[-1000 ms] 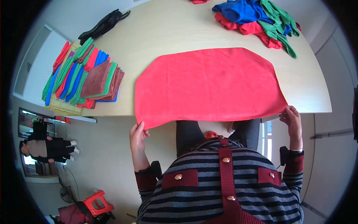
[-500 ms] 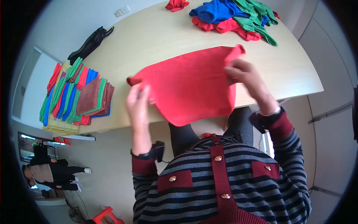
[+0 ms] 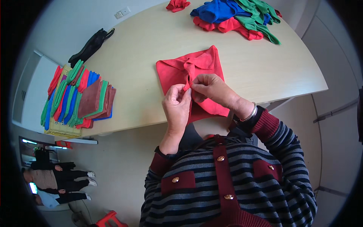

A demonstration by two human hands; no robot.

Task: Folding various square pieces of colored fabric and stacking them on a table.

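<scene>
Red cloth (image 3: 196,73) sits mid-frame at the near edge of the pale surface (image 3: 136,64), part-folded with its lower end drooping over the rim. Your left hand (image 3: 177,104) and right hand (image 3: 211,87) both pinch one fold, fingertips nearly touching, wrists bent inward. I'd say line the edges up flat before you crease, and press the bunched middle smooth. Further out, a stack of folded cloths (image 3: 77,96) lies at left and a loose heap of cloths (image 3: 236,15) up top.
</scene>
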